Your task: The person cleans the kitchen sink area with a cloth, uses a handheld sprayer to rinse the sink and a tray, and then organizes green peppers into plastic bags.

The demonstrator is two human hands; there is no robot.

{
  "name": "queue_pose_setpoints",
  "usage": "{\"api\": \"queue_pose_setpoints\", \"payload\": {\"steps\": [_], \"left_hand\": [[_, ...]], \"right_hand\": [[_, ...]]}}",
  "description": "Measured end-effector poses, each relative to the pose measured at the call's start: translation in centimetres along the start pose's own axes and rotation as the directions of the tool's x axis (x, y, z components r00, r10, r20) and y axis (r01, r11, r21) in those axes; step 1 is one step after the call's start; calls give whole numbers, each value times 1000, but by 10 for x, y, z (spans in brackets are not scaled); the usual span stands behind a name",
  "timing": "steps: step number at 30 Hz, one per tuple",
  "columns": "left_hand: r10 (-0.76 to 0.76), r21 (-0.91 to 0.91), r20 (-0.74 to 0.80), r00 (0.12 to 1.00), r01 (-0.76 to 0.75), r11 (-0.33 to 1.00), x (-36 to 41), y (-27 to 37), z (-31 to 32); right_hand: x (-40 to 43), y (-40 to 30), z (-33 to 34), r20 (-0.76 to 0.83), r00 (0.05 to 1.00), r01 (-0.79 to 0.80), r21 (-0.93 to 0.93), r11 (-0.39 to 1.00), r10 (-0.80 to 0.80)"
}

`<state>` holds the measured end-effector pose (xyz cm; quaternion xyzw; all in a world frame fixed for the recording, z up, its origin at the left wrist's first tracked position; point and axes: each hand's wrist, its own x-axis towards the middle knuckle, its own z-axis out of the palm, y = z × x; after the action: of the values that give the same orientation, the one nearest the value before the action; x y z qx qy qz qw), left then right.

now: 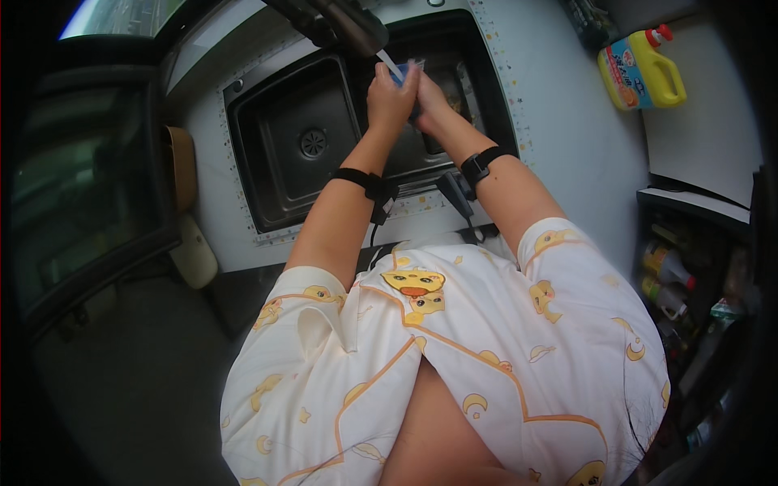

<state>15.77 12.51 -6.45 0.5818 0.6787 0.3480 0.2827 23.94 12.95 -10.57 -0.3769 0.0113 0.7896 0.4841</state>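
Over the right basin of a dark double-bowl sink [292, 200], my left hand [391, 97] and my right hand [430, 100] are close together around a small blue object [399, 74]. My fingers cover most of it, so its kind is unclear; something clear shows at its upper edge. A stream of water [389, 64] runs from the dark faucet [358, 30] onto the blue object between my hands. Below my right hand, yellowish scraps [453, 100] lie in the right basin, partly hidden by my arm.
The left basin has a round drain strainer [313, 143]. A yellow jug with a red pump cap [659, 79] stands on the white counter [583, 146] to the right. Bottles [665, 264] sit on a dark shelf lower right. A brown container [180, 167] stands at left, beside an open window frame [91, 182].
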Motion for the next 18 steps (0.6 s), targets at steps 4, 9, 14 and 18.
{"api": "queue_pose_setpoints", "payload": {"steps": [4,9,14,18], "left_hand": [[-21,83,78,997,14,996,13,-2,0],[-61,108,112,992,49,993,19,3,-1],[-116,12,253,961,117,993,24,-27,1],[-16,-331,293,956,117,936,27,-59,-1]], "right_hand": [[5,0,6,-86,994,61,-123,991,-71],[11,-4,4,-52,958,246,-344,906,-281],[12,-28,-4,320,831,435,-884,172,-455],[29,-48,-50,692,586,633,-716,-293,-422]]}}
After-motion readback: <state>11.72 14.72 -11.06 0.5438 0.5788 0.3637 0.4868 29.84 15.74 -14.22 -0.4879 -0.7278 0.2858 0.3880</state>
